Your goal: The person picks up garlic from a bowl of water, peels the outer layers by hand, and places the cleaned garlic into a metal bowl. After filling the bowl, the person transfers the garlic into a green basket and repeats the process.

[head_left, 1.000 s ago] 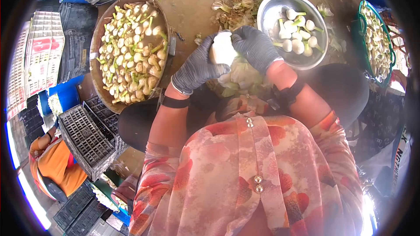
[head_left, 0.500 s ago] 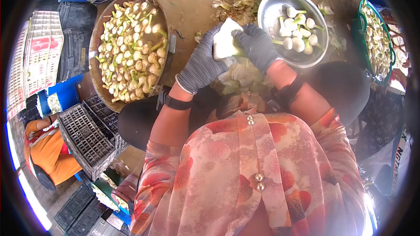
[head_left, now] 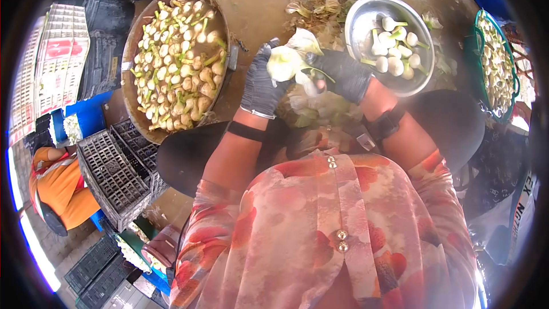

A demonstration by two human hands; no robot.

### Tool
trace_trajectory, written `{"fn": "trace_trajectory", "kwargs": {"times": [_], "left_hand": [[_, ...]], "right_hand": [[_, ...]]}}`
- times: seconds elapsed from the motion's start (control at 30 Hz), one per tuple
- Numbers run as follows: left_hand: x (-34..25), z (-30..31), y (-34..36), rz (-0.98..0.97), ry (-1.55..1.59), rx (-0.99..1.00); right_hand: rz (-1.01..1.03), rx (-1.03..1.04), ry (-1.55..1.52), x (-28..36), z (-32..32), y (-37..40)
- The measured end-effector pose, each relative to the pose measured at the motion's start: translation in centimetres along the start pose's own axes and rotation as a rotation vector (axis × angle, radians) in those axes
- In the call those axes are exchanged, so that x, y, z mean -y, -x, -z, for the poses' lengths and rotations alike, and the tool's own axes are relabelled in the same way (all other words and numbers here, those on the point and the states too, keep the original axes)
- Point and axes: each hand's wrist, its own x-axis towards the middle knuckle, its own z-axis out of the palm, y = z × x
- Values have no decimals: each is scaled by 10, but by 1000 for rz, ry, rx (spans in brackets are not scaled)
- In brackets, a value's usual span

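My left hand [head_left: 262, 83], in a dark grey glove, is closed around a white garlic bulb [head_left: 281, 64]. Pale loose skin [head_left: 304, 41] stands out from the bulb's far side. Close beside it is my gloved right hand [head_left: 345, 74], its fingers bent around strips of garlic skin [head_left: 307, 84] and a thin green strand. Some of those fingertips are hidden behind the skin. Below both hands lies a heap of peelings [head_left: 314, 105]. A steel bowl [head_left: 426, 68] holding several white bulbs with green stems stands just beyond my right hand.
At left, a wide round tub [head_left: 127, 88] holds unpeeled garlic in water. Green baskets of garlic [head_left: 513, 88] stand at right and at the top. Dark crates [head_left: 111, 174] and white crates [head_left: 63, 68] are stacked at left, near a person in orange [head_left: 66, 194]. Peelings [head_left: 317, 11] litter the floor.
The bulb has turned in my left hand, and its skin now hangs loose in flaps. My right hand has drawn slightly down and away from it with skin strips.
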Motion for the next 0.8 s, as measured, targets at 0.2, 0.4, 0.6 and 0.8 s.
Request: {"fn": "trace_trajectory", "kwargs": {"times": [0.2,0.4,0.6,0.8], "left_hand": [[-5,-1,-5,222,359,98],[-16,-3,2,134,61,296],[-15,-6,-4,100,8,61],[-11,20,-31,188,351,-107]], "right_hand": [[52,87,240,19,-6,19],[137,-40,182,25,11,17],[71,-353,-137,11,7,-1],[482,-404,836,-30,11,-10]]}}
